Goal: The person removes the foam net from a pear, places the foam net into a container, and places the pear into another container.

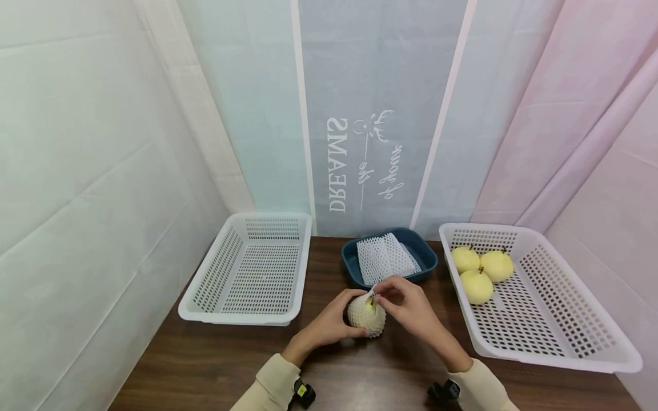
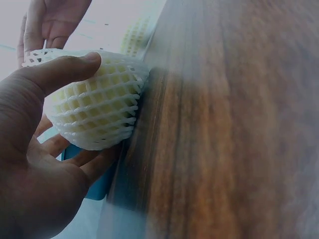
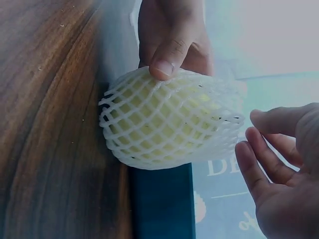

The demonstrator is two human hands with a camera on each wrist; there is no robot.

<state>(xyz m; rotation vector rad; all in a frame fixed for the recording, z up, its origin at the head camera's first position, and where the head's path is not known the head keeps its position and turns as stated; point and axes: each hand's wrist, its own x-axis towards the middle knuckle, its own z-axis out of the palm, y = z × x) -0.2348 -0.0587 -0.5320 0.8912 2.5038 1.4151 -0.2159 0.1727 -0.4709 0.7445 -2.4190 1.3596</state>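
Observation:
A round yellow pear (image 1: 371,308) with a dark stem stands on the table in a white foam net sleeve (image 3: 154,119). My left hand (image 1: 331,322) holds its side, thumb at the front and fingers behind. At the net's upper end, my right hand (image 1: 408,305) pinches the rim between thumb and fingertips, beside the stem. Diamond-shaped mesh covers most of the fruit, and bare yellow skin shows near the top. Behind the hands, a dark blue tray (image 1: 349,260) holds flat white foam nets (image 1: 385,257).
To the right stands a white perforated basket (image 1: 545,354) with three yellow pears (image 1: 477,286) at its left side. Another white basket (image 1: 241,318), holding nothing, is at the left. A printed curtain (image 1: 370,68) hangs behind the brown wooden table (image 1: 205,359).

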